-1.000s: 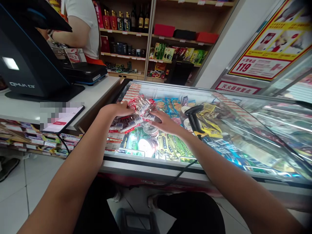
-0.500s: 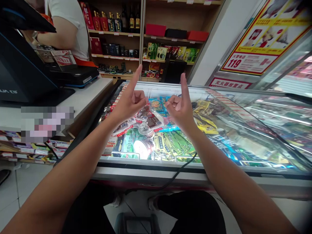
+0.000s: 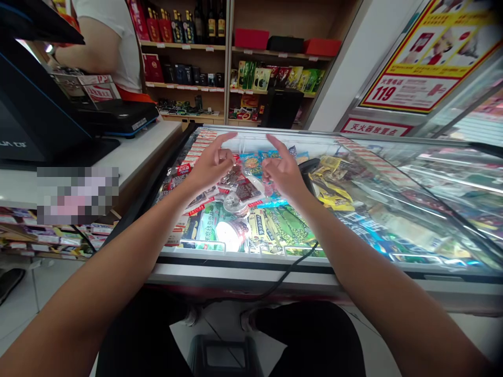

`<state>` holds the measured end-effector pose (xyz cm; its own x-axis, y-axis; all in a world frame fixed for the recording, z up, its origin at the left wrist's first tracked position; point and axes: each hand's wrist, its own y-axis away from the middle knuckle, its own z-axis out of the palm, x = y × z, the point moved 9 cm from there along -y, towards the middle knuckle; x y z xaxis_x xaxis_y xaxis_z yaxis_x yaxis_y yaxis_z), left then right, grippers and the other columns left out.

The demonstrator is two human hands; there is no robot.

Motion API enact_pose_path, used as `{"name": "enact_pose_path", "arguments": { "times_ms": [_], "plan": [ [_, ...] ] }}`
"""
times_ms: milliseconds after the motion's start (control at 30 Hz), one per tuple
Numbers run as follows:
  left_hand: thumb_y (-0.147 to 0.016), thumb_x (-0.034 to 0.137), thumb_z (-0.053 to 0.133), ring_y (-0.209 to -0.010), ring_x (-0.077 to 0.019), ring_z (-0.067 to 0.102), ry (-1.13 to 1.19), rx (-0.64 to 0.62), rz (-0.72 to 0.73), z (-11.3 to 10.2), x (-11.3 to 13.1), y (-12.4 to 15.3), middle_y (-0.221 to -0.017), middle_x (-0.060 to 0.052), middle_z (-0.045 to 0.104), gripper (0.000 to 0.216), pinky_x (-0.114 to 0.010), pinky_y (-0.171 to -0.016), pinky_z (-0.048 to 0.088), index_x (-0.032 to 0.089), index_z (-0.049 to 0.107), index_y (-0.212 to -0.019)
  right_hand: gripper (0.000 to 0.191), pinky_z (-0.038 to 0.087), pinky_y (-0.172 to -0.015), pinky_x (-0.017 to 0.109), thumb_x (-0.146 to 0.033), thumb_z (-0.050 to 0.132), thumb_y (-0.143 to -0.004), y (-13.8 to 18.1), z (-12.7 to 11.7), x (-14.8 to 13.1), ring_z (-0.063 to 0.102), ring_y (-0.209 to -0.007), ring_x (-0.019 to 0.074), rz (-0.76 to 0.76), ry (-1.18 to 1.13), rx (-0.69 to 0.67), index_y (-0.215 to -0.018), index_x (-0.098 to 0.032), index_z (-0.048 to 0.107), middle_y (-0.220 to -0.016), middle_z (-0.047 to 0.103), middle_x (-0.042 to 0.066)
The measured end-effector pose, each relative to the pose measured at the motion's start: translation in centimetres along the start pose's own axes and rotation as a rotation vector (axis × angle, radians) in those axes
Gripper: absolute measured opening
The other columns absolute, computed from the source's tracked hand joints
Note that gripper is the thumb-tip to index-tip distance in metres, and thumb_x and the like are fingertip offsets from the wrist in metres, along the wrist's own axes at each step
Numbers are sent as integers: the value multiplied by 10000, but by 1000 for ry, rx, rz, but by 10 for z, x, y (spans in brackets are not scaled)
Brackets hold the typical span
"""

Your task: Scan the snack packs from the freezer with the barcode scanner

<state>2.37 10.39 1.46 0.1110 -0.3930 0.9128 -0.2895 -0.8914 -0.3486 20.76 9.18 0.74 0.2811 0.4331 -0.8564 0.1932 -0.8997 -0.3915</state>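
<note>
Over the glass-topped chest freezer [image 3: 251, 260], both my hands hang side by side with nothing in them. On my left hand [image 3: 212, 165] the index finger points inward; the other fingers curl in toward the thumb. My right hand [image 3: 283, 170] mirrors it, its index finger angled toward the left one, the two tips apart. Beneath them lie dark red-and-clear packets [image 3: 249, 189], blue packets [image 3: 251, 163], a round-lidded tub [image 3: 231, 233] and green packets [image 3: 288, 225]. A black curved object [image 3: 309, 170], partly hidden, shows behind my right wrist.
A black cable [image 3: 291, 272] crosses the freezer's front edge. On the left counter [image 3: 145, 149] stand a black terminal [image 3: 43, 104] and a scale [image 3: 126, 116]; a person [image 3: 104, 42] is behind. Shelves with bottles [image 3: 212, 26] and boxes [image 3: 251, 38] line the back. A stool [image 3: 223, 356] is below.
Both index fingers have tipped from pointing upward to pointing inward toward each other. The hands are slightly lower, and the black object behind my right wrist has come into sight.
</note>
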Motion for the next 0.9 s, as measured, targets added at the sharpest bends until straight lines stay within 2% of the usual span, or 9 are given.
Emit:
{"name": "enact_pose_path", "arguments": {
  "times_ms": [67,167,333,467,600,733,800,867,900],
  "plan": [
    [-952,525,547,-554,-115,492,128,-17,-56,-3,2,-1,-637,17,457,304,-275,-550,386,254,665,-1026,690,425,-588,363,-860,444,-896,-3,-8,-2,419,-545,186,36,-134,-11,-1180,-290,708,-576,393,-29],
    [-999,701,232,-466,-106,412,312,-1,-143,-15,6,0,-534,14,344,651,-275,-481,346,219,600,-762,718,341,-523,352,-941,343,-854,-5,-20,-13,287,-493,179,60,-330,-75,-733,-292,623,-498,213,-40],
    [-948,821,27,-435,-102,325,467,69,-174,-30,5,2,-485,19,229,828,-278,-461,315,220,509,-644,743,274,-518,341,-976,351,-812,-4,-27,-19,207,-487,170,64,-527,-150,-563,-279,403,-486,139,-41],
    [-911,870,39,-409,-83,240,571,-21,-230,-9,-9,1,-471,28,189,809,-286,-436,297,217,331,-532,810,291,-521,342,-1047,225,-747,-2,-10,5,178,-486,148,164,-531,-180,-541,-266,288,-503,153,-45],
    [-871,915,57,-383,-89,243,584,-83,-268,9,-18,1,-434,30,197,825,-296,-414,309,227,330,-506,841,344,-567,353,-1053,158,-742,1,0,24,292,-509,162,251,-326,-162,-593,-264,407,-531,233,-27],
    [-852,931,27,-371,-100,272,532,-86,-265,9,-16,1,-413,28,207,850,-299,-409,315,237,367,-497,799,382,-575,366,-1014,235,-793,-5,-13,12,372,-532,188,155,-137,-101,-655,-271,495,-531,287,-12],
    [-854,930,32,-386,-112,303,505,-81,-275,6,-15,1,-417,25,225,848,-298,-414,316,242,393,-515,762,408,-594,371,-952,215,-865,-10,-37,6,421,-558,203,132,109,20,-667,-273,497,-546,323,0],
    [-861,930,79,-404,-114,324,512,-87,-291,5,-16,1,-432,20,257,829,-294,-421,317,240,405,-536,700,439,-649,394,-880,260,-918,-12,-76,5,502,-628,231,177,482,196,-661,-271,493,-583,390,26],
    [-865,928,113,-409,-110,326,530,-96,-299,6,-17,1,-443,17,275,817,-291,-425,315,236,404,-544,624,446,-703,423,-838,448,-890,-12,-94,8,555,-705,265,202,587,240,-649,-265,504,-619,446,51]
  ]
}}
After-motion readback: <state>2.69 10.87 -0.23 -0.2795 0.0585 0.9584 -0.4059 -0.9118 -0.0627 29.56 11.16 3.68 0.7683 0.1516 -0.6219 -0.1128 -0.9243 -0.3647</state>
